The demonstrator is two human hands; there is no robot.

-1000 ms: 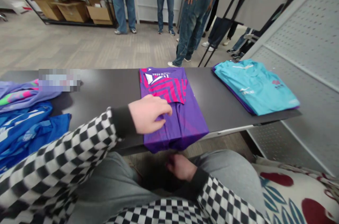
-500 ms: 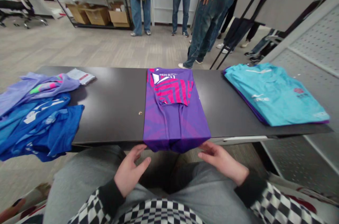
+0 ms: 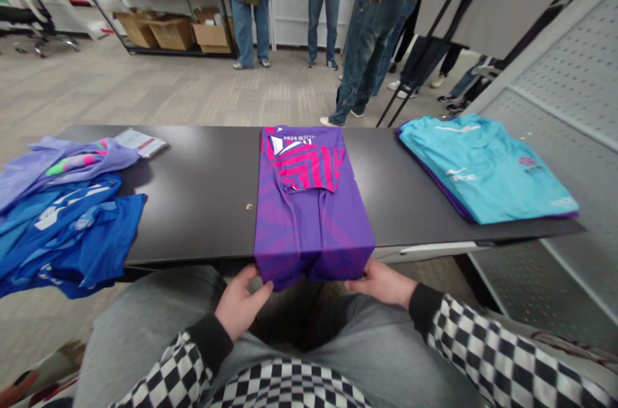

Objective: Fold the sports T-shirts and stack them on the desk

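A purple T-shirt (image 3: 313, 228) with a pink striped panel and white lettering lies partly folded on the dark table, its near end hanging over the front edge. My left hand (image 3: 243, 302) pinches the hanging end at its left corner, thumb in front and fingers partly hidden behind the cloth. At the right corner of the same end, my right hand (image 3: 382, 282) holds the fabric, its fingertips partly covered.
Rumpled blue shirts (image 3: 91, 228) and a lilac shirt (image 3: 72, 160) lie at the left, beside a flat plastic packet (image 3: 141, 143). A folded turquoise shirt (image 3: 487, 170) rests on purple cloth at the right of the table (image 3: 203, 189). Several people stand beyond.
Both hands have closed in on the shirt's hanging corners and taken hold of them. The near end hangs slightly lower. The whole view has shifted a little.
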